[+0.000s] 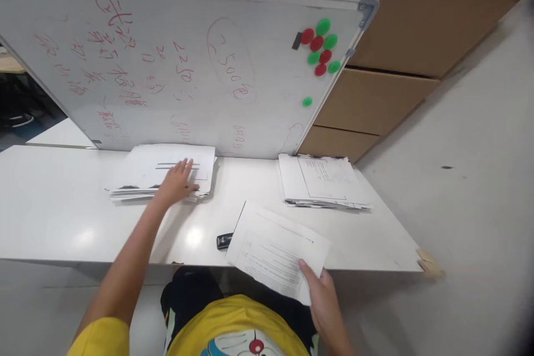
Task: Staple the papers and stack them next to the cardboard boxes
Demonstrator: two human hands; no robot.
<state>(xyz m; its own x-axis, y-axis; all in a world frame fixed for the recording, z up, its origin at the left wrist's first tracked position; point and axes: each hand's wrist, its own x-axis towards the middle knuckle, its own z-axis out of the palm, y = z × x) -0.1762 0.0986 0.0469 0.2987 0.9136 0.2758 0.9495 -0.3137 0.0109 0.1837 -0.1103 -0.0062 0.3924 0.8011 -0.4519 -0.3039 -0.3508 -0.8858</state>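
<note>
My left hand (177, 181) reaches out over the white table (54, 206) and lies with fingers stretched flat on a stack of printed papers (142, 169) at the foot of the whiteboard. My right hand (323, 297) is closed on the near corner of a printed sheaf of paper (275, 250), which rests partly on the table's front edge and hangs over it. A small black object (224, 241), partly under that sheaf, lies just left of it.
A second paper stack (321, 181) lies at the table's right. A whiteboard (175, 67) with red writing and red and green magnets (321, 47) leans along the table's back. Stacked cardboard boxes (400, 39) stand behind to the right. The table's right corner (429, 264) is chipped.
</note>
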